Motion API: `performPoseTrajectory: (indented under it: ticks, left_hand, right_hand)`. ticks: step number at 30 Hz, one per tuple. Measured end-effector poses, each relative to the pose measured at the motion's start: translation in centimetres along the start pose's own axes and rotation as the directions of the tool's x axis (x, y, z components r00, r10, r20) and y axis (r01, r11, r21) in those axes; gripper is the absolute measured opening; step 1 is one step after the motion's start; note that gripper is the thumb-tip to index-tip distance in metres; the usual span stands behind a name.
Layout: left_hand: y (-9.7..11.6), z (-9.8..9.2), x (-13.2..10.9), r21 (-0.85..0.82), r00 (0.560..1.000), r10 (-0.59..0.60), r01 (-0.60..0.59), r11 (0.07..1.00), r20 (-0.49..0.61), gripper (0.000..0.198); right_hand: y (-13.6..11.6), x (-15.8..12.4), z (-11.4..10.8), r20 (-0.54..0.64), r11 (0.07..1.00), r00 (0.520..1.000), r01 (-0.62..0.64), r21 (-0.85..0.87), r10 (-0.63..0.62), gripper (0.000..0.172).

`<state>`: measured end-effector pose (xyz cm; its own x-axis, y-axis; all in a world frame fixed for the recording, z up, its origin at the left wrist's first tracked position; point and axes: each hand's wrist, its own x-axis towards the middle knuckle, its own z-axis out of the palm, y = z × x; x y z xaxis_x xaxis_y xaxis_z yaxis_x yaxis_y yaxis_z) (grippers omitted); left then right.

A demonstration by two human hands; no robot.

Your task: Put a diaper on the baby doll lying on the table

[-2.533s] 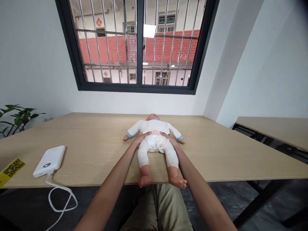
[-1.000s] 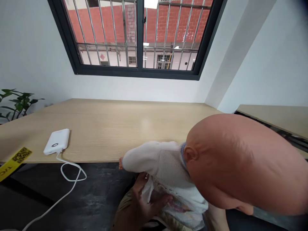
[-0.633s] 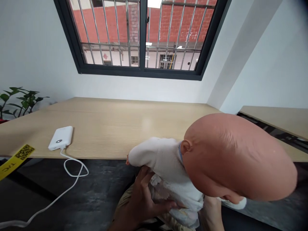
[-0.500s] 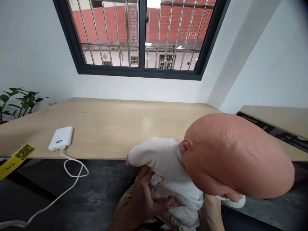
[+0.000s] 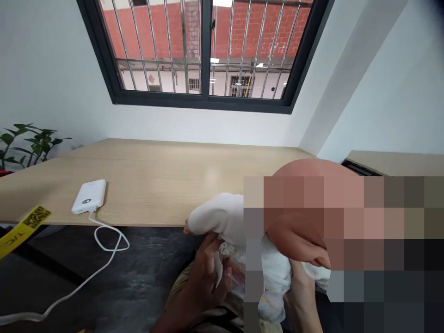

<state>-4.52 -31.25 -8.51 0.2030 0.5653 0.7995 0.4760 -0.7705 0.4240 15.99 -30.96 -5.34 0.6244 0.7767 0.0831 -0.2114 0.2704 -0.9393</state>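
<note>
A baby doll [image 5: 294, 240] in a white long-sleeved top [image 5: 217, 213] lies over my lap by the desk's front edge. Its head is to the right, partly covered by a blurred patch. My left hand [image 5: 210, 270] is at the doll's side below the sleeve, thumb and fingers closed on a thin white flap of cloth. Crumpled white material with coloured marks [image 5: 274, 303] hangs under the doll. Of my right hand only the wrist and forearm [image 5: 301, 296] show, rising beneath the doll's head; its fingers are hidden.
On the light wooden desk [image 5: 166, 180] lies a white power bank [image 5: 89, 196], its white cable [image 5: 88, 277] looping down past the edge. A yellow tag [image 5: 26, 231] sticks out at left, near a plant [image 5: 38, 143]. A barred window [image 5: 203, 99] is behind.
My left thumb has drawn in towards the fingers, and a white flap now shows between them. The doll's head has tipped slightly. A blurred patch now covers the right side.
</note>
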Motion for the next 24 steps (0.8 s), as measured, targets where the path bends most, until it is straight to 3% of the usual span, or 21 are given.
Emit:
performPoseTrajectory:
  ticks: [5, 10, 18, 24]
  left_hand:
    - [0.8, -0.1, 0.8, -0.029, 0.999, -0.048, 0.048, 0.998, -0.007, 0.068]
    - [2.1, 0.5, 2.1, 0.04, 0.993, -0.104, 0.106, 0.994, -0.048, 0.093]
    - [2.5, 1.0, 2.6, 0.082, 0.987, -0.147, 0.151, 0.985, -0.059, 0.111]
    - [2.7, 1.6, 2.4, 0.075, 0.983, -0.157, 0.164, 0.984, -0.093, 0.131]
  right_hand:
    - [-0.9, -0.3, 0.9, 0.019, 0.998, 1.0, 0.013, 0.059, -0.014, 0.081]
    - [-0.8, -1.0, 1.6, -0.023, 0.991, 0.991, 0.13, 0.035, -0.129, 0.073]
    - [0.0, -1.9, 1.8, -0.009, 0.969, 0.975, 0.22, -0.107, -0.223, 0.059]
    - [0.0, -1.9, 1.5, -0.035, 0.972, 0.978, 0.199, -0.128, -0.205, 0.054]
